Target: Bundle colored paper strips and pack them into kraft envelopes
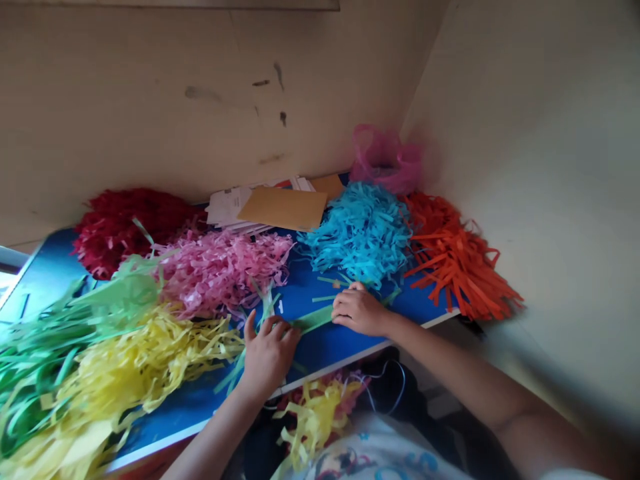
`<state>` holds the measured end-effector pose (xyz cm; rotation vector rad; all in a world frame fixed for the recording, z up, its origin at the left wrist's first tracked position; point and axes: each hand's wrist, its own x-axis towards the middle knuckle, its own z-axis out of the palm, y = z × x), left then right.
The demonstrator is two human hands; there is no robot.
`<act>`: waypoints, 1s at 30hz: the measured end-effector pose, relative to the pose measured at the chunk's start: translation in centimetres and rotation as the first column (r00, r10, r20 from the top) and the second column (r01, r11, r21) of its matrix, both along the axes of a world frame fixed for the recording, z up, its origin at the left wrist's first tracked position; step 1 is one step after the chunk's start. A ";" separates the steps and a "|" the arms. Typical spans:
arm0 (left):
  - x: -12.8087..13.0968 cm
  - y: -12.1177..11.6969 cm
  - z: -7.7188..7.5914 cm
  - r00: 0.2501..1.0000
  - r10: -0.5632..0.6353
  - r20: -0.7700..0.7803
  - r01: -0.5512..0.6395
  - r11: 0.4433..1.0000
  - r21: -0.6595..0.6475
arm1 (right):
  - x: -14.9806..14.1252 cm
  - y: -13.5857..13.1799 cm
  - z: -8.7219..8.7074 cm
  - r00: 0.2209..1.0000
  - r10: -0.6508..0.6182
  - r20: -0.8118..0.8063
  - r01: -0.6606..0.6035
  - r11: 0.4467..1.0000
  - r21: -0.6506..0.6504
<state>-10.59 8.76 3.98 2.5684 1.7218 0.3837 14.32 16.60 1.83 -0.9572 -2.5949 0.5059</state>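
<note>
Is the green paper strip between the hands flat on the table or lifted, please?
Flat: the green strip lies on the blue tabletop between left hand and right hand.

A flat green paper strip [313, 319] lies on the blue tabletop [320, 350], slightly aslant, between the hands. Its end at 8 o'clock disappears under the fingers of the left hand [269, 355], and its end at 2 o'clock meets the right hand [357, 310]. Pale strips [265, 304] stick out from beneath the left hand at 12 and 7 o'clock. Two narrow strips [325, 290] lie loose at the right hand's 10 o'clock.
</note>
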 end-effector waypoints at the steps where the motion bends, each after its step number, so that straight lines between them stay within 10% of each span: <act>1: -0.4 0.3 -0.2 0.999 0.006 0.040 -0.005 1.000 -0.015 | -0.1 0.1 -0.1 1.000 -0.028 0.011 0.028 1.000 0.000; 23: -0.3 2.5 -0.1 0.989 0.145 -0.008 -0.144 0.974 -0.172 | -2.3 0.4 0.1 0.960 -0.222 0.172 0.212 0.974 0.074; 30: -0.3 2.4 1.0 0.999 -0.038 -0.023 0.036 0.996 -0.081 | -2.0 -0.7 2.1 0.980 -0.123 0.155 0.087 0.971 0.221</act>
